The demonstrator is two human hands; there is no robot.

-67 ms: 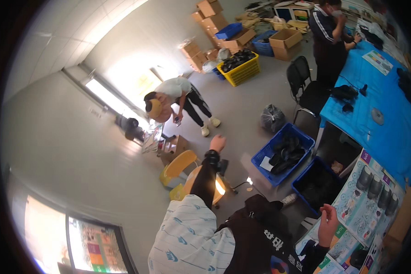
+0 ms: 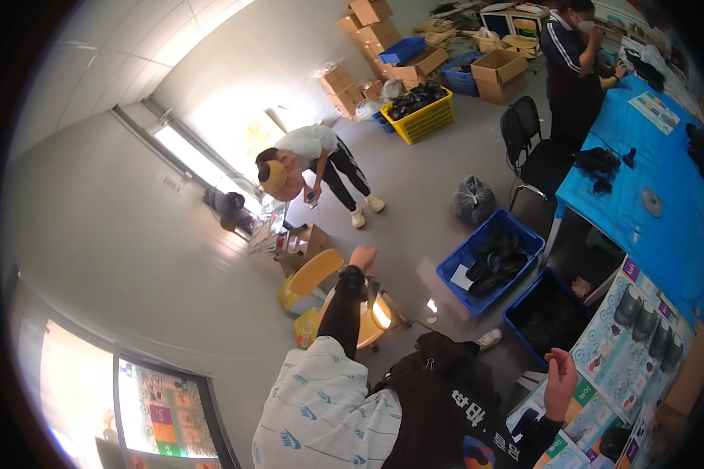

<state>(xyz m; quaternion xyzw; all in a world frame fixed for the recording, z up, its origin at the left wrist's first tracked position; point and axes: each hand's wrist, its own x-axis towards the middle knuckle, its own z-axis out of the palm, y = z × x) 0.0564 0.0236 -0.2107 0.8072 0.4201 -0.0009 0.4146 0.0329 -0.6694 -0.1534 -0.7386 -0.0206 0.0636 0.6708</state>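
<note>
Head view: left hand (image 2: 362, 259) is drawn nearer yellow chair (image 2: 314, 273), grip indeterminable; right of chair, right hand (image 2: 560, 384) unclenched; no pickup shown.

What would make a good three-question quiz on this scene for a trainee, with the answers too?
1. Which hand of the person wearing the camera is nearest the patterned sheet at the lower right?

2. True or false: the yellow basket on the floor is heaped with bright red things.

3. What colour is the top of the long table on the right?
A. Orange
B. Blue
C. Black

Key:
1. The right hand.
2. False; the heaped things look dark.
3. B.
</note>
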